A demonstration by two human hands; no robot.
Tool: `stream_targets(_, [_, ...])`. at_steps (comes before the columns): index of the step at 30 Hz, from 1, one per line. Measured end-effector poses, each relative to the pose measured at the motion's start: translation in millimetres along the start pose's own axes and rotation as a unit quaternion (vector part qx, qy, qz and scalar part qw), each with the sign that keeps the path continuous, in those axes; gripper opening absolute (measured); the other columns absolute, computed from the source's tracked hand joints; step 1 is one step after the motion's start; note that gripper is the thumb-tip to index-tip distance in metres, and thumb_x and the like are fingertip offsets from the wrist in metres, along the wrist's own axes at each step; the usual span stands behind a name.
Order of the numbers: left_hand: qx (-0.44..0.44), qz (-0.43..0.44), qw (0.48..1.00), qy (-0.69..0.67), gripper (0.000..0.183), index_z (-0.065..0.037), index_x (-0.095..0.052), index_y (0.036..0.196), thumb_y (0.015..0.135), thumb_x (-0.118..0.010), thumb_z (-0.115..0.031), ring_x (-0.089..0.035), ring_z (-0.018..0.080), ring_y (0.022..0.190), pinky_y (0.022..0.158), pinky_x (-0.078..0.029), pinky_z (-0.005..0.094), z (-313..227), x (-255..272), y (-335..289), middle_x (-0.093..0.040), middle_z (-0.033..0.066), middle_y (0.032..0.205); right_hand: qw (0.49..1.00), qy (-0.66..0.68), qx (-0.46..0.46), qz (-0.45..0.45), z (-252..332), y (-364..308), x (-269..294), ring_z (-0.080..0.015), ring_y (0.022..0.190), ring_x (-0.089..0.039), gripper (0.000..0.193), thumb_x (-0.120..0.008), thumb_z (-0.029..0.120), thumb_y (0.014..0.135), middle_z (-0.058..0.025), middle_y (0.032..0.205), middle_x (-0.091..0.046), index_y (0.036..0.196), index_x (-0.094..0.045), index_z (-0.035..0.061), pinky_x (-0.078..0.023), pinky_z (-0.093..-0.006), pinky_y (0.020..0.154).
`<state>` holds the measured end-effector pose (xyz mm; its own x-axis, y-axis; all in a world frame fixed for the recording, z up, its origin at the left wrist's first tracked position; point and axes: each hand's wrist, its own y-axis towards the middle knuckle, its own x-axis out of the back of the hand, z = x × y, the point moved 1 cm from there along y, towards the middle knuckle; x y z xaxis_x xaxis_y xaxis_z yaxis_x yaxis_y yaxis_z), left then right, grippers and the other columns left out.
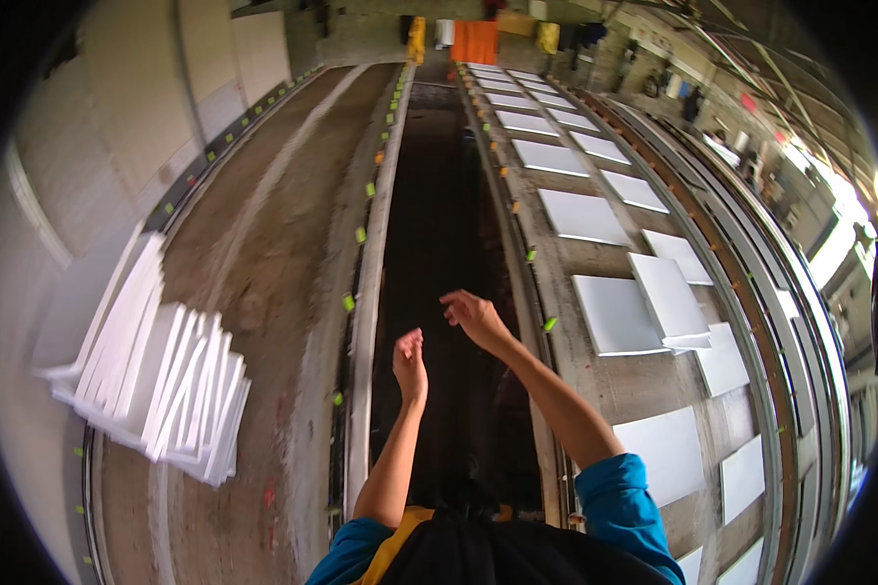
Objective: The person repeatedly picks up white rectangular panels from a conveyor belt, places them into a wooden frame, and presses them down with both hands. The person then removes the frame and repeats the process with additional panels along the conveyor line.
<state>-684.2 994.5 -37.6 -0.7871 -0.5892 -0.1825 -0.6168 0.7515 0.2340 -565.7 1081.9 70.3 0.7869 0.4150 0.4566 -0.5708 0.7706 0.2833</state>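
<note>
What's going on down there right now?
A person has both bare hands over the dark gap between two long tables: the left hand and right hand look loosely curled, with nothing visible in either. On the right table, white sheets lie flat in two rows, with a small stack overlapping some. On the left table sits a big, uneven pile of white sheets.

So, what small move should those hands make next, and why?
Perhaps move the right hand toward the slanted white panel on the right-hand table: that panel overlaps its neighbours, while most others there lie apart. The right hand looks empty and is nearer to it than the left hand.
</note>
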Motion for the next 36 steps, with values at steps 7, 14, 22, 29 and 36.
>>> stream_targets(7, [-0.024,0.17,0.983,-0.069,0.019,0.0,-0.054,0.104,0.092,-0.043,-0.011,-0.053,0.0141,0.099,0.088,-0.041,0.0265,-83,-148,69,-0.057,0.0071,0.106,0.984,-0.104,-0.009,-0.143,11,-59,185,-0.0181,0.083,-0.062,0.03,-0.05,-0.003,0.081,-0.0113,0.089,-0.063,0.109,-0.054,0.0053,-0.049,-0.03,0.072])
stream_targets(14, [0.016,0.351,0.93,-0.103,0.023,-0.008,-0.055,0.108,0.092,-0.044,-0.02,-0.052,0.0114,0.1,0.086,-0.039,0.0274,-31,-282,55,-0.056,0.0008,0.108,0.827,-0.059,-0.262,-0.493,-104,-242,281,-0.0154,0.072,-0.063,0.021,-0.046,0.003,0.087,-0.0076,0.08,-0.066,0.103,-0.059,0.0073,-0.048,-0.026,0.066])
stream_targets(22, [0.012,0.517,0.852,-0.086,0.02,-0.002,-0.053,0.106,0.09,-0.044,-0.007,-0.051,0.016,0.101,0.09,-0.04,0.0289,3,-416,50,-0.055,0.0085,0.11,0.73,-0.064,-0.256,-0.631,-95,-308,294,-0.0148,0.078,-0.061,0.023,-0.042,0.002,0.085,-0.0098,0.086,-0.064,0.102,-0.058,0.0007,-0.047,-0.0265,0.074])
stream_targets(29, [-0.203,0.539,0.809,0.116,0.031,-0.009,-0.051,0.112,0.081,-0.056,-0.015,-0.038,0.0266,0.112,0.095,-0.03,0.0404,57,-531,82,-0.047,0.0111,0.118,0.633,0.074,-0.262,-0.725,-122,-275,315,-0.0183,0.092,-0.057,0.028,-0.042,0.003,0.084,-0.0135,0.107,-0.055,0.11,-0.049,-0.0041,-0.045,-0.0287,0.085])
stream_targets(36, [-0.2,0.579,0.77,0.18,0.049,-0.004,-0.041,0.122,0.081,-0.057,-0.026,-0.036,0.0322,0.115,0.099,-0.027,0.0425,128,-611,110,-0.046,0.0163,0.12,0.603,-0.058,-0.367,-0.706,-185,-185,335,-0.0251,0.106,-0.048,0.04,-0.051,0.009,0.081,-0.0181,0.117,-0.05,0.119,-0.043,-0.001,-0.038,-0.0336,0.092])
